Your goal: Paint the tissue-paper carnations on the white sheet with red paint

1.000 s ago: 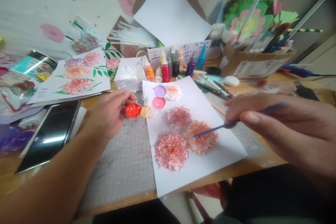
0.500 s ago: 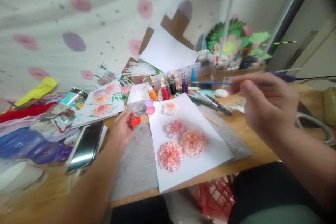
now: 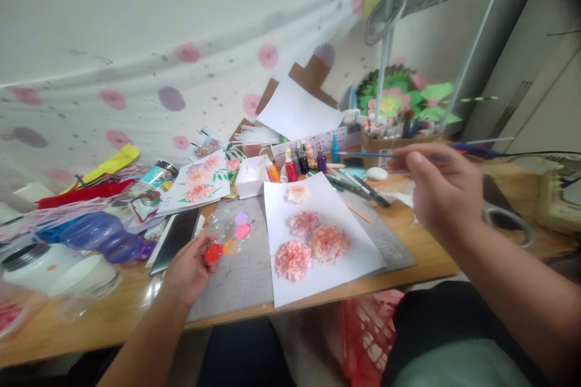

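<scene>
My left hand (image 3: 193, 269) pinches the edge of a clear paint palette (image 3: 226, 225) over the grey cutting mat (image 3: 245, 272). Red, orange, pink and lilac paint fill some of its wells. My right hand (image 3: 442, 184) is raised at the right, closed around a thin blue paintbrush (image 3: 363, 154) whose tip points left. Between the hands lies a white sheet (image 3: 327, 281) bearing several fluffy pink and orange flower heads; one of them is a pink flower (image 3: 294, 260) near the front. The brush is apart from the sheet.
Behind the sheet stand paint bottles (image 3: 290, 166) and a white box (image 3: 252, 178). Pens (image 3: 358, 184) lie at the right. A painted flower card (image 3: 197, 180), a phone (image 3: 175, 240) and a purple bottle (image 3: 104, 236) crowd the left. The table's front edge is close.
The view has shifted, showing more of the wall and left table. My left hand has drawn the palette nearer and left, away from the sheet. My right hand still holds the brush up.
</scene>
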Motion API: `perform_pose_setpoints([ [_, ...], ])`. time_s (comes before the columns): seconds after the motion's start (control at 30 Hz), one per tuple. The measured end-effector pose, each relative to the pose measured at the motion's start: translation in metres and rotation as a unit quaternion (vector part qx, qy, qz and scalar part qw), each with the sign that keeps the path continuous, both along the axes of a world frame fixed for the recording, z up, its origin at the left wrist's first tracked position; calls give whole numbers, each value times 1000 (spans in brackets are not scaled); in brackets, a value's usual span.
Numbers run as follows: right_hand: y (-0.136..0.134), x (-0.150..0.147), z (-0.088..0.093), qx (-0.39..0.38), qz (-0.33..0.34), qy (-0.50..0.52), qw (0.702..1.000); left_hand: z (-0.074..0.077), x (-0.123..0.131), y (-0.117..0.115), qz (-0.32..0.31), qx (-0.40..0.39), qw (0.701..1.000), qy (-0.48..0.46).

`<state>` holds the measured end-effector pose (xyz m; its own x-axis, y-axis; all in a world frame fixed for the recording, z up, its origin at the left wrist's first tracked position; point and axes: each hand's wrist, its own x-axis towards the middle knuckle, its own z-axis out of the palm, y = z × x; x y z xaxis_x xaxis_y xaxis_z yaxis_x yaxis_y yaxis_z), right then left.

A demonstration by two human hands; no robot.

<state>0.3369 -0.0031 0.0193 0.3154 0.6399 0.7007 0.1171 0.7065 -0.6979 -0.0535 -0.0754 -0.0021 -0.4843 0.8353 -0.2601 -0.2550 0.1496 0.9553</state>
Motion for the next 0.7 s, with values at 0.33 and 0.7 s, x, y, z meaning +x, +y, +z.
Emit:
perform_pose_setpoints([
  [0.33,-21,0,-8,-69,-16,43,997,-8,-13,-21,-2,-21,999,49],
  [0.7,-32,0,-6,-89,-37,27,995,-17,-13,1,-21,-35,996,81],
])
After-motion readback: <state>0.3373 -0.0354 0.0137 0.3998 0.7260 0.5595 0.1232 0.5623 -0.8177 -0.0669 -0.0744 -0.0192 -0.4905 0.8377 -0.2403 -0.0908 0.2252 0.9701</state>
